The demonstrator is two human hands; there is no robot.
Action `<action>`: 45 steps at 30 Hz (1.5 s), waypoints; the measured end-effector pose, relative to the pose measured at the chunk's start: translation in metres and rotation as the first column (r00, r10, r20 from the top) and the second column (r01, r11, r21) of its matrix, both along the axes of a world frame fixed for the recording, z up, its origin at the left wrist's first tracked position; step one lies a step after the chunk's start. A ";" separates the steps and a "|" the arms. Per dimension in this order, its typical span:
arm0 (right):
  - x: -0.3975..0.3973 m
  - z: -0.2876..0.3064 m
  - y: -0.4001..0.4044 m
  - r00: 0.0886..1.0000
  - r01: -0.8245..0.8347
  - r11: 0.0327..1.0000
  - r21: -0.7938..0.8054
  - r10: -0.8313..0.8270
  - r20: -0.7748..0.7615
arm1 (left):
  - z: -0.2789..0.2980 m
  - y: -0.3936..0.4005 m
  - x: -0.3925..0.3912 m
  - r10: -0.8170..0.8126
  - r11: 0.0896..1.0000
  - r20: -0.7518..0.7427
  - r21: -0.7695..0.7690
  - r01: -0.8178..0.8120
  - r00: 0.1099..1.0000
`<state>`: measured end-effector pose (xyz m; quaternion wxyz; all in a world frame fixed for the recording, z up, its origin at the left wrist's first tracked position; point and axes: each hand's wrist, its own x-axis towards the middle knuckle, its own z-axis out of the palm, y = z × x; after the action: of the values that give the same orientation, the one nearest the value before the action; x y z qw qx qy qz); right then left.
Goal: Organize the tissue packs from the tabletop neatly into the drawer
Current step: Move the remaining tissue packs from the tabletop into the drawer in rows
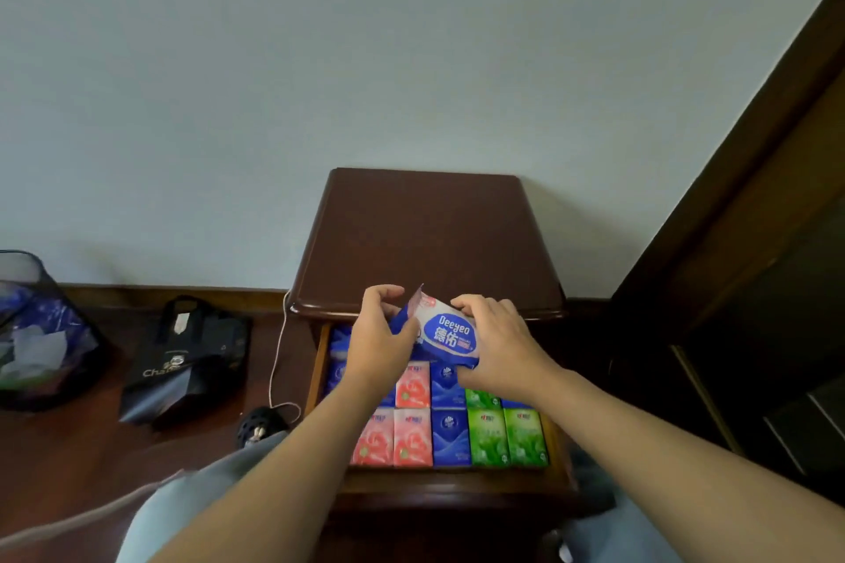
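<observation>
Left hand [382, 336] and right hand [496, 341] both gripping blue-white wipes pack [450, 334], held between them above open drawer [555, 439]. Below hands: rows of pink, blue, green tissue packs [450, 437]. Back rows hidden under hands and pack. Counter [425, 238] beyond hands. Pack's left end covered by fingers.
</observation>
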<state>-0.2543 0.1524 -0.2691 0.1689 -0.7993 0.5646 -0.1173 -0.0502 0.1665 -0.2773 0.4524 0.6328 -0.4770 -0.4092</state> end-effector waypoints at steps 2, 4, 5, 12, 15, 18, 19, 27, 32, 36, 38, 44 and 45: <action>0.007 -0.009 0.022 0.998 -0.054 0.998 0.036 0.053 0.026 | -0.003 0.028 0.008 0.046 0.998 0.010 0.040 -0.047 0.999; 0.016 -0.020 0.040 0.993 -0.117 0.992 0.050 0.115 0.035 | -0.010 0.055 0.020 0.056 0.998 0.109 0.034 -0.060 0.992; 0.023 -0.025 0.047 0.989 -0.146 0.988 0.053 0.144 0.033 | -0.015 0.067 0.027 0.052 0.998 0.184 0.010 -0.055 0.982; 0.074 -0.053 0.063 0.987 -0.158 0.977 0.142 0.150 0.063 | -0.042 0.103 0.054 -0.053 0.995 0.483 0.099 0.006 0.874; 0.081 -0.064 0.063 0.989 -0.148 0.978 0.148 0.144 0.038 | -0.048 0.108 0.060 -0.127 0.990 0.616 0.129 0.059 0.778; 0.081 -0.065 0.057 0.983 -0.179 0.968 0.174 0.185 -0.013 | -0.051 0.110 0.062 -0.181 0.978 0.748 0.207 0.034 0.639; 0.082 -0.063 0.055 0.978 -0.190 0.966 0.173 0.202 -0.050 | -0.052 0.111 0.062 -0.195 0.975 0.765 0.220 0.035 0.614; 0.108 -0.066 0.030 0.983 0.171 0.984 -0.043 -0.167 0.081 | -0.062 0.113 0.064 -0.181 0.976 0.759 0.217 0.018 0.625; 0.124 -0.070 0.022 0.982 0.190 0.980 -0.065 -0.190 -0.003 | -0.063 0.114 0.065 -0.176 0.977 0.764 0.215 0.012 0.620; 0.127 -0.071 0.016 0.970 0.227 0.967 -0.120 -0.235 -0.059 | -0.064 0.115 0.065 -0.158 0.981 0.769 0.192 0.013 0.620; 0.127 -0.071 0.013 0.963 0.254 0.959 -0.125 -0.262 -0.056 | -0.065 0.115 0.065 -0.154 0.982 0.770 0.186 0.012 0.619; 0.129 -0.077 0.011 0.967 0.249 0.956 -0.152 -0.254 -0.009 | -0.067 0.115 0.064 -0.137 0.987 0.777 0.162 0.016 0.615; 0.129 -0.078 0.012 0.969 0.247 0.958 -0.145 -0.249 0.010 | -0.068 0.115 0.064 -0.135 0.987 0.776 0.157 0.018 0.616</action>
<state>-0.1250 0.1644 -0.3472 0.0917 -0.7329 0.6510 -0.1749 0.0138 0.2817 -0.3449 0.1374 0.7558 -0.6243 -0.1418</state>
